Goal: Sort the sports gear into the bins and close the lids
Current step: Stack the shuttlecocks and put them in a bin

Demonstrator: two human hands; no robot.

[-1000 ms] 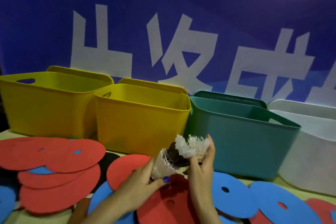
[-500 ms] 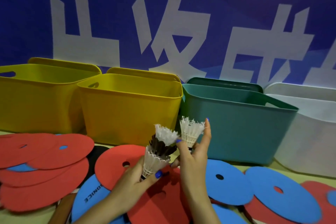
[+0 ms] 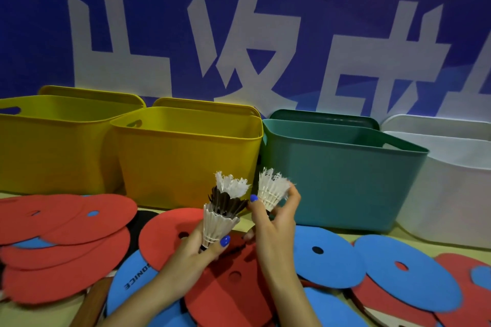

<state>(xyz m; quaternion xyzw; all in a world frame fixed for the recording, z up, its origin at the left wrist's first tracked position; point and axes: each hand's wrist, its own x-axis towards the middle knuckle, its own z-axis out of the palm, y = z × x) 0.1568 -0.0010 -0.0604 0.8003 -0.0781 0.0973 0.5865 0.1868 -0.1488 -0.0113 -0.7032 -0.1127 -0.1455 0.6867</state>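
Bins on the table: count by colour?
Yellow plastic bins: 2, the left one and the middle one
Teal plastic bin: 1
White plastic bin: 1
Total: 4, all with lids off.

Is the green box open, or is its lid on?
Open. The green box shows a bare rim with its inside wall visible, and its darker green lid stands behind it instead of on top.

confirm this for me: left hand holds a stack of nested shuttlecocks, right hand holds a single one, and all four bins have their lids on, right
Not quite: the bins are open. The head view shows the left hand holding the nested shuttlecocks, the right hand a single shuttlecock, but the lids stand behind the bins, like the green bin.
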